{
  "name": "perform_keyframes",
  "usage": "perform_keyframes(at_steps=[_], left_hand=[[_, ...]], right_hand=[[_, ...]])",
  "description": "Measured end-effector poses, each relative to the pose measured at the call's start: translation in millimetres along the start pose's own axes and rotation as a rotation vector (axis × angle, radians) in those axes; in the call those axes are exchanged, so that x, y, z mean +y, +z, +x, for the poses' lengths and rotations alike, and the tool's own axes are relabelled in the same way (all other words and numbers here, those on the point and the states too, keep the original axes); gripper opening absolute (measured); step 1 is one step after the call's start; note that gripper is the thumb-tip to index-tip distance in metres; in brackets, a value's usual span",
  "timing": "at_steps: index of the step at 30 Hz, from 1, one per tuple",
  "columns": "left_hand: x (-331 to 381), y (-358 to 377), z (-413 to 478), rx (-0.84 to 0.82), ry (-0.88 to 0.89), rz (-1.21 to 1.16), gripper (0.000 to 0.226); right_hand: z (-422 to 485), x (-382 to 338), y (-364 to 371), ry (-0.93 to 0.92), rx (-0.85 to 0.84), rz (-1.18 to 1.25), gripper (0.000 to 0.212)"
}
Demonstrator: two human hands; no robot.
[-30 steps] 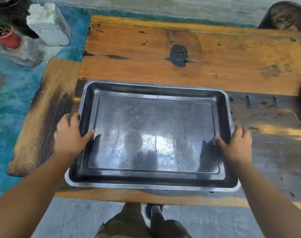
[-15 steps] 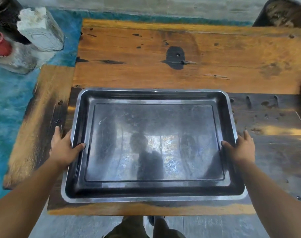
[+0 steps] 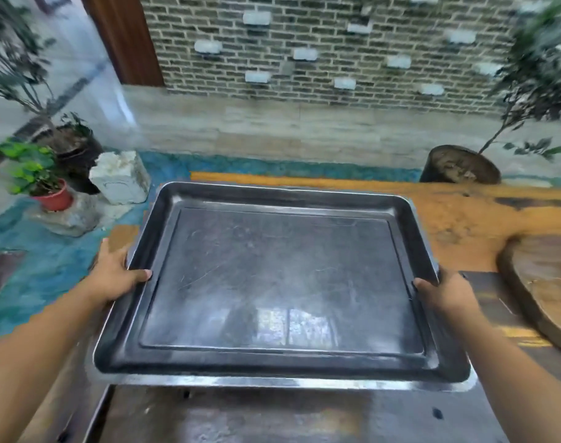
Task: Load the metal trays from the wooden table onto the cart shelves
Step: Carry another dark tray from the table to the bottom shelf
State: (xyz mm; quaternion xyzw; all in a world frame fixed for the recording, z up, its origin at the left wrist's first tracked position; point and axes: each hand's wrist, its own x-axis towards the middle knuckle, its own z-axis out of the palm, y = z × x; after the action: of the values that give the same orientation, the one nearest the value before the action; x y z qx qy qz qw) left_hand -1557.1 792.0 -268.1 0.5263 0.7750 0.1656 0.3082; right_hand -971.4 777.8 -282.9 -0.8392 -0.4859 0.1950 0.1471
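1. At 6 o'clock, nearest the person, a grey shiny surface [image 3: 256, 417] shows under the tray's near edge. It is blurred, and I cannot tell whether it is a second tray or part of the tabletop.
2. The metal tray [image 3: 282, 276] fills the middle of the view. It is held up over the tabletop between both hands, and its far left corner shows over the floor. Its dark base is scratched and reflects light near the front edge.
3. At the tray's 9 o'clock, the left hand [image 3: 116, 276] has its grip closed on the left rim. The thumb lies over the rim on the inner wall and the fingers are curled on the outside.
4. At the tray's 3 o'clock, the right hand [image 3: 445, 292] has the same grip on the right rim, with the thumb over the edge.
5. The orange-brown wooden tabletop [image 3: 448, 212] stretches from 1 to 4 o'clock behind and beside the tray.
6. A round wooden board [image 3: 544, 289] lies on it at 3 o'clock, just beside the right hand.
7. At 10 o'clock, on the teal floor [image 3: 33, 266], a white stone block [image 3: 121, 177] stands near a red pot [image 3: 53, 198] of green leaves.
8. At 2 o'clock, a dark pot [image 3: 458, 167] holds a thin tree.
9. At 12 o'clock, farthest off, a brick wall [image 3: 304, 43] rises.
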Motion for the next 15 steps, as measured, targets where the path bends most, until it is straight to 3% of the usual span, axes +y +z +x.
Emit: perform_keyframes(at_steps=[7,15], left_hand=[[74,-102,3,-0.005,0.034,-0.200,0.039],[109,-180,-6,0.062,0.140,-0.102,0.038]], right_hand=[[3,-83,-100,-0.050,0.081,0.121,0.033],[9,-140,-169,-0.145,0.116,0.238,0.024]])
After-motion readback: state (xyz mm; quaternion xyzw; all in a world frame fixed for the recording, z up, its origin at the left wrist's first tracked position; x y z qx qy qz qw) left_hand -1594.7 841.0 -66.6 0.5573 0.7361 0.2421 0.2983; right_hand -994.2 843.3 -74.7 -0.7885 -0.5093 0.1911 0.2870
